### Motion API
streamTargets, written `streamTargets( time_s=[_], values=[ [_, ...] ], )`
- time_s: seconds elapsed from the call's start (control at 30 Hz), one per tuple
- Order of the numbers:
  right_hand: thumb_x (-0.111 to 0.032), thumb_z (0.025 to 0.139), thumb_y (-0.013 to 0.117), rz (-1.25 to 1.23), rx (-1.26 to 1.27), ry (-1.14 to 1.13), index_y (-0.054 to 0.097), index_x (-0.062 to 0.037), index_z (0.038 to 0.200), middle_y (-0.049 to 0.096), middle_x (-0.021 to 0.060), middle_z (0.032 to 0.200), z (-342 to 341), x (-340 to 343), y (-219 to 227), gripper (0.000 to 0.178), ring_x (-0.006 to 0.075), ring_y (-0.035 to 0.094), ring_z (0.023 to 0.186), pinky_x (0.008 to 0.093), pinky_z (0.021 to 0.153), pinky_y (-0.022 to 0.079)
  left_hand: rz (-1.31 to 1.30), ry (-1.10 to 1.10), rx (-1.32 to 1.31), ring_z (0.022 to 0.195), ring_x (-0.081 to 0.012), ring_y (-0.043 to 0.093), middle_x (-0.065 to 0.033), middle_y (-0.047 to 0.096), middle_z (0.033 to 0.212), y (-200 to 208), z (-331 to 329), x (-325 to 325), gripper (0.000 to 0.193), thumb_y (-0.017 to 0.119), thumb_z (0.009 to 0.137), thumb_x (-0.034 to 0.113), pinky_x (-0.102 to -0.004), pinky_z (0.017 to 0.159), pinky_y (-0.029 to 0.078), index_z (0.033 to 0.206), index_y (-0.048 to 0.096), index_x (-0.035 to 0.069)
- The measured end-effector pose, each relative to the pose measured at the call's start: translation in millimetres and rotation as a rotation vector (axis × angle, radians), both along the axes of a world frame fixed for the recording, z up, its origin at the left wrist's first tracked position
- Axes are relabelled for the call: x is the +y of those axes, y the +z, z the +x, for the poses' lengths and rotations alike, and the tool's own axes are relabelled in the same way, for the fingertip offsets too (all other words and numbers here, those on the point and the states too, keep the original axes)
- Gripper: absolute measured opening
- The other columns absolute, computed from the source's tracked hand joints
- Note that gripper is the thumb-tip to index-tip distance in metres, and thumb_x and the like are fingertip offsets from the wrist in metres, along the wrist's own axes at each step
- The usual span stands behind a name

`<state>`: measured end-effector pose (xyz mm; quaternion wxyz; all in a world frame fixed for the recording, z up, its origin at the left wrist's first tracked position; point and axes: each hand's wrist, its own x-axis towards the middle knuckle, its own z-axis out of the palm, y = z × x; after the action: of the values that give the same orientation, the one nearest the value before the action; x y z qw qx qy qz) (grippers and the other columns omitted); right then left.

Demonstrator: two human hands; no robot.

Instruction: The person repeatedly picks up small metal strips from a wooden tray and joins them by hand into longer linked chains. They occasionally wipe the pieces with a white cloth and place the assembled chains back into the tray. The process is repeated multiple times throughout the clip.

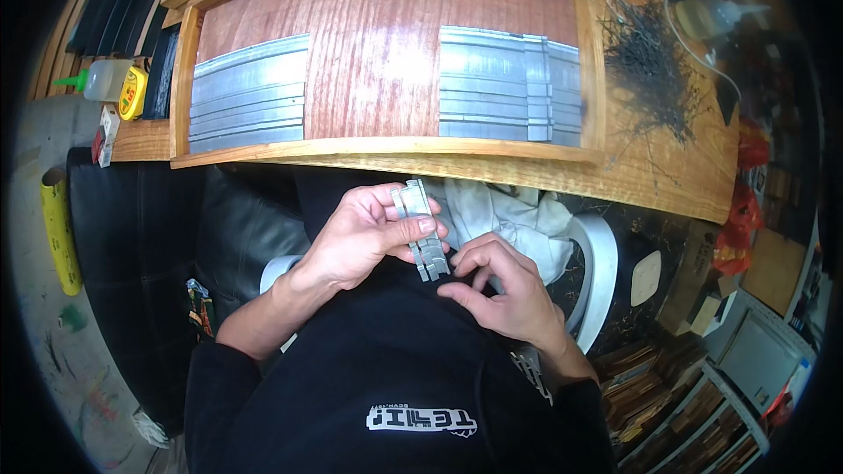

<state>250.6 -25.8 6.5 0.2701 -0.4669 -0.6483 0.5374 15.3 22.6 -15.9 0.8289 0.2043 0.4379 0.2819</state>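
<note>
My left hand (pixel 356 237) grips a short, notched grey metal piece (pixel 431 261) made of several joined strips. Its thumb lies across the front, with fingers behind. The piece is held nearly upright above my lap, just off the table's front edge. Close by its lower end is my right hand (pixel 514 294), fingers bent and thumb and index tips nearly together; anything between them is too small to make out. Beyond my hands, a wooden tray (pixel 369 153) holds grey metal strips in a left group (pixel 246 92) and a right group (pixel 487 79).
Thin dark wires (pixel 648 66) lie heaped on the table right of the tray, near a white cable (pixel 680 22). A green-tipped bottle (pixel 105 79) and a yellow container (pixel 133 94) stand at the left. White cloth (pixel 509 219) lies beside a white chair arm (pixel 599 285).
</note>
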Motion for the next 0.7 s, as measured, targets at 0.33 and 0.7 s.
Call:
streamTargets(
  time_s=[0.33, 0.7],
  values=[
    [0.002, 0.083, 0.083, 0.162, 0.229, 0.031, 0.079, -0.0013, 0.107, 0.079, 0.0143, 0.099, 3.1, -16.9, -41.6, 0.024, 0.0246, 0.078, 0.086, 0.0305, 0.074, 0.063, -0.039, -0.118, -0.078, 0.095, -0.0262, 0.079, -0.0162, 0.078, 0.102, 6.7, 10.2, 10.4, 0.024, 0.072, 0.096, -0.003, -0.0362, 0.081, 0.068, 0.121, 0.070, -0.004],
    [0.006, 0.086, 0.081, 0.100, 0.360, -0.226, 0.078, 0.0020, 0.110, 0.080, 0.0161, 0.100, -29.0, -31.7, -56.3, 0.025, 0.0225, 0.080, 0.088, 0.0282, 0.076, 0.064, -0.006, -0.068, 0.100, 0.083, -0.0160, 0.076, -0.0145, 0.079, 0.099, 15.1, 22.8, 17.6, 0.019, 0.076, 0.095, 0.003, -0.0264, 0.070, 0.062, 0.113, 0.076, -0.002]
  ],
)
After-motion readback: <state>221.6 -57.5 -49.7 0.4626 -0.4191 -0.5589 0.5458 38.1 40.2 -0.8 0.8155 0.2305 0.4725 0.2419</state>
